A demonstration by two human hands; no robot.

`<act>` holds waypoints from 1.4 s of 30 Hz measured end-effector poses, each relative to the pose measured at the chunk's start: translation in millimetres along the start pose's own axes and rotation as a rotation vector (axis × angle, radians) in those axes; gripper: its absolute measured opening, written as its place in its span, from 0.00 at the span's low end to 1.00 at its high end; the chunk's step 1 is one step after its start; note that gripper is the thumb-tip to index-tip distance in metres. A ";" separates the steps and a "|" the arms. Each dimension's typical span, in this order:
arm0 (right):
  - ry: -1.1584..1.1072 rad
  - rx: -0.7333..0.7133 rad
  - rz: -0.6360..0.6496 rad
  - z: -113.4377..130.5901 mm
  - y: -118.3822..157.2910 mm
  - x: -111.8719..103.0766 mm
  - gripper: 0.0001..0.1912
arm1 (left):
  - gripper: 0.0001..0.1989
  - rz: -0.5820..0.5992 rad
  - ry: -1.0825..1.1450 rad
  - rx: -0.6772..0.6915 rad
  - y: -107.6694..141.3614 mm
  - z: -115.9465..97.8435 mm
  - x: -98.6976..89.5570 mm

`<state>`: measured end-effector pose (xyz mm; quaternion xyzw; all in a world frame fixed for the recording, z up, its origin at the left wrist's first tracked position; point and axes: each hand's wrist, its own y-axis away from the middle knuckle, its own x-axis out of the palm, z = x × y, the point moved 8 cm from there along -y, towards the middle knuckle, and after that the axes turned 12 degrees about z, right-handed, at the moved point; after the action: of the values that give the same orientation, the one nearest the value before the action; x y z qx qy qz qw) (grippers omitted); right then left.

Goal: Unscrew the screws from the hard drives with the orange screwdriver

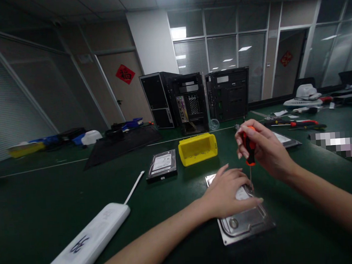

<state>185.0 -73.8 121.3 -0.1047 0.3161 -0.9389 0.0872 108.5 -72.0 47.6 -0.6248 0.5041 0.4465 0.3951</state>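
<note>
In the head view, the right hand (265, 146) gripped the screwdriver (250, 155) over the hard drive (248, 219), which lay on the green table (77, 191) under the spread, unclenched left hand (227, 192). Uneven pressure risked slipping the tip into that hand.

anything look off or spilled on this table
I see nothing spilled or damaged around the hard disk drive under the left hand or the yellow bin. One oddity: the pixelated patch at the picture's right, whose coarse blocks hide whatever lies there.
</note>
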 end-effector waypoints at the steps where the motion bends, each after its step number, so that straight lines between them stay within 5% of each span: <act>1: 0.003 0.000 0.000 0.0 -0.3 0.6 0.03 | 0.20 -0.002 0.001 -0.001 0.0 0.0 -0.1; 15: -0.043 0.000 -0.012 -2.5 1.0 -2.1 0.15 | 0.21 0.020 0.001 -0.017 0.3 -0.8 -0.7; 30: 0.045 0.002 -0.024 -0.2 0.2 -2.3 0.06 | 0.19 0.012 -0.011 -0.003 0.3 -2.1 -1.5; 42: 0.044 0.021 -0.037 -3.8 1.3 -6.1 0.15 | 0.21 0.026 0.002 -0.004 0.2 -1.7 -1.8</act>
<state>190.1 -71.3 116.7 -0.0889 0.3061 -0.9457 0.0638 108.4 -73.2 49.8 -0.6195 0.5117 0.4519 0.3874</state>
